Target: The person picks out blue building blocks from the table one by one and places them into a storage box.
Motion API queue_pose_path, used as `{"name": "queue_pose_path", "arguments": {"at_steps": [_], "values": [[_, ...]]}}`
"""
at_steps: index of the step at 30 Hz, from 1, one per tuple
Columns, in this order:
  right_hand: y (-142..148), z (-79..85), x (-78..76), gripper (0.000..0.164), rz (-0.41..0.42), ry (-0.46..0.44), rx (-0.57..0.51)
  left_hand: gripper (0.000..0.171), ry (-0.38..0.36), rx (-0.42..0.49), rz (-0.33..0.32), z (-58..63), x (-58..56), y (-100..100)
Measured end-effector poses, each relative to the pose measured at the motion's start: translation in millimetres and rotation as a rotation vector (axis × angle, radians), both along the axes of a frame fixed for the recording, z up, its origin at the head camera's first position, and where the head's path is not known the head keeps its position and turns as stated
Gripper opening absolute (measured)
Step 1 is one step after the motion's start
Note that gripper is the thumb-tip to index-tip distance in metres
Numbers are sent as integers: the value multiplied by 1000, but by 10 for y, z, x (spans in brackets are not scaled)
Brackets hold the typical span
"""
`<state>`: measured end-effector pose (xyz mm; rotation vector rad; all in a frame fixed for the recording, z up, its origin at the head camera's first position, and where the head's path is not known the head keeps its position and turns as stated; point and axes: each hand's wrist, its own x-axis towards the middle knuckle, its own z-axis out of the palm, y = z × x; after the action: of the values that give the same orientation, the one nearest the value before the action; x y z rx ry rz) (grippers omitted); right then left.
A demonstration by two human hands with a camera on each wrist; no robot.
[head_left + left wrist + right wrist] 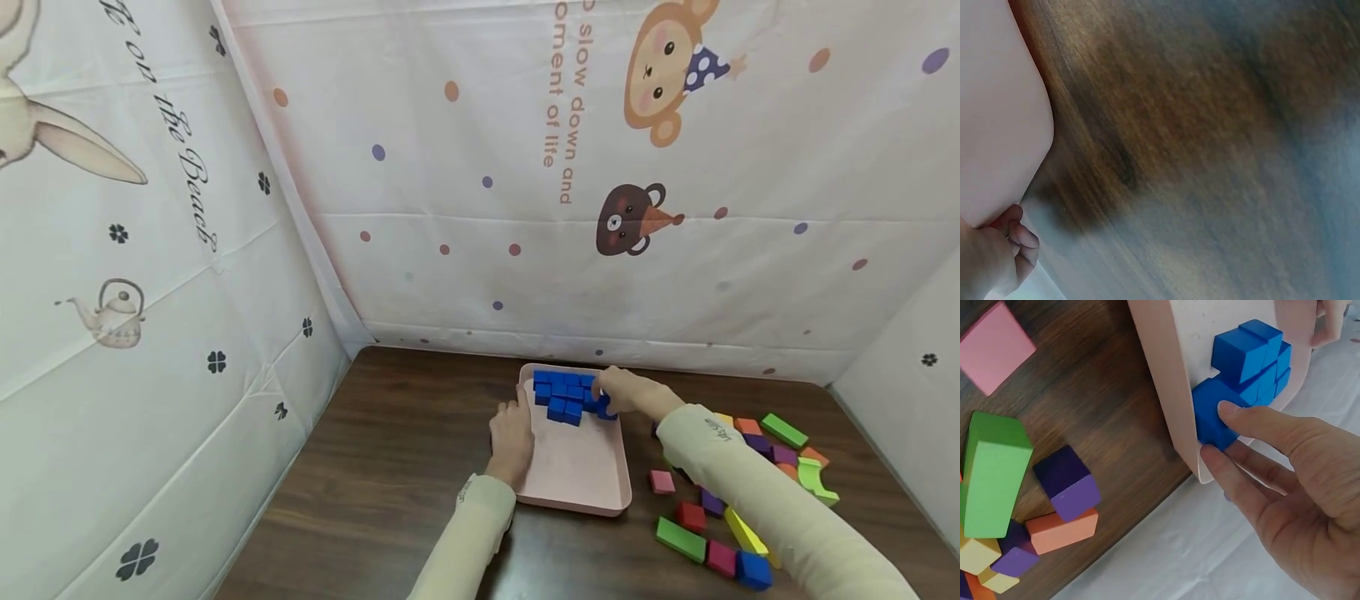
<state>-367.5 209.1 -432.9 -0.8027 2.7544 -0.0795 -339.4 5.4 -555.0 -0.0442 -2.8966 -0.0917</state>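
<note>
A pink tray (566, 475) lies on the dark wooden table, with several blue blocks (564, 392) set close together at its far end. My left hand (512, 435) holds the tray by its left rim; in the left wrist view its fingers (1027, 240) are curled at the edge. Over the tray's far right corner is my right hand (628, 390). In the right wrist view its thumb and fingers pinch a blue block (1213, 412) just inside the tray wall, beside the other blue blocks (1250, 353).
Loose blocks of several colours lie right of the tray, partly under the right sleeve: a green block (681, 539), a pink block (662, 482), a blue block (753, 570) and a light green arch (813, 479) among them. A printed white cloth (465, 275) hangs behind the table.
</note>
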Motion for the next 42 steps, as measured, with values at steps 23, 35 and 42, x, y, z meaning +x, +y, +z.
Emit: {"name": "queue_pose_path", "arguments": {"at_steps": [23,35,42], "values": [[-156,-165,-96,16,-20,112,42,82,6,-34,-10,107,-44,2],[436,386,328,8,26,178,-70,77,33,16,1,107,-111,-86],[943,400,926,7,60,18,-123,78,6,16,22,167,-132,-163]]}}
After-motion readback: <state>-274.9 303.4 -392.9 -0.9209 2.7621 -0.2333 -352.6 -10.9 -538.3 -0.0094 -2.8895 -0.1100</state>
